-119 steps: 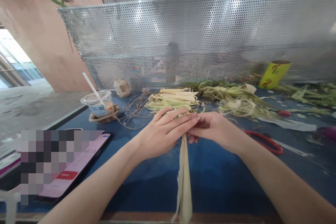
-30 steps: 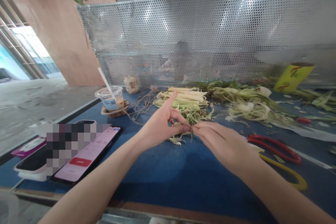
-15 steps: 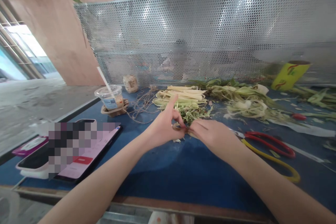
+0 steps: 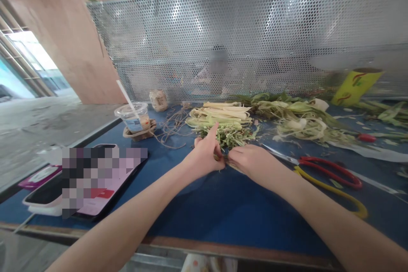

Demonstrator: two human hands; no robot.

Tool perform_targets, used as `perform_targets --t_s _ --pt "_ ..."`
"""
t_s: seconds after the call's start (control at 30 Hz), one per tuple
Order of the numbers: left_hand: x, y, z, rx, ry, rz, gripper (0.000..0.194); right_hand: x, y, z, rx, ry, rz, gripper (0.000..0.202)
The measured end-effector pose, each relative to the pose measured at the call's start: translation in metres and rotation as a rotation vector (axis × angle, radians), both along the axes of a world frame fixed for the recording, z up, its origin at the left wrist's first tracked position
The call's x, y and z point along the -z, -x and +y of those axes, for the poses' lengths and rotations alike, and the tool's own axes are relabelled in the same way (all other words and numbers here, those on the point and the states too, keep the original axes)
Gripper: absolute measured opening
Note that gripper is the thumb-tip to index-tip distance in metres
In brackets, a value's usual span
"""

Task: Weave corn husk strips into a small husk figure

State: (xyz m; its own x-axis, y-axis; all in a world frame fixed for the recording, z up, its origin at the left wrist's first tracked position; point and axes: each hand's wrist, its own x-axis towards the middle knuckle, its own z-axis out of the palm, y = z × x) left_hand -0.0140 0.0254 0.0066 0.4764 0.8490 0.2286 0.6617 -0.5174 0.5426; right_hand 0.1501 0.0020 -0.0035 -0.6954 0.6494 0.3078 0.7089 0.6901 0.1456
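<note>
My left hand (image 4: 208, 153) is over the middle of the blue table, thumb and fingers pinched on something small that I cannot make out. Close beside it, my right hand (image 4: 247, 158) has its fingers closed on a small pale piece, mostly hidden under them. The two hands meet at their fingertips. Just beyond them lies a heap of short green plant tips (image 4: 231, 135), and behind that a pile of pale husk strips (image 4: 219, 114).
Scissors with red and yellow handles (image 4: 331, 170) lie right of my right forearm. At left are a phone (image 4: 123, 182), a lidded cup with a straw (image 4: 133, 118) and tangled twine (image 4: 174, 125). Loose husks (image 4: 296, 121), a yellow roll (image 4: 355, 87) and a perforated metal screen (image 4: 191, 42) stand behind.
The camera view has shifted slightly. My left hand's fingers have curled and turned a little, showing more of the green heap. Both hands stay together at their fingertips.
</note>
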Motion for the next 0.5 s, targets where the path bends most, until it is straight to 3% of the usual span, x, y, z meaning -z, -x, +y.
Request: perform_targets --t_s 0.1,0.17,0.33,0.5 --pt "0.0018 0.0009 0.0012 -0.004 -0.020 0.047 0.094 0.0008 -0.0006 -0.0009 0.038 0.023 0.000 0.020" --pt "0.0009 0.0021 0.0007 0.005 -0.063 0.097 0.081 0.0016 -0.0018 -0.0010 0.093 0.047 0.020 0.019" --pt "-0.0049 0.0032 -0.0018 0.143 -0.177 0.331 0.017 -0.0008 -0.0040 -0.0012 0.176 0.079 0.017 0.014" --pt "-0.0066 0.0025 0.0009 0.184 -0.169 0.350 0.011 -0.0064 -0.0020 -0.0040 0.159 0.057 -0.010 0.015"
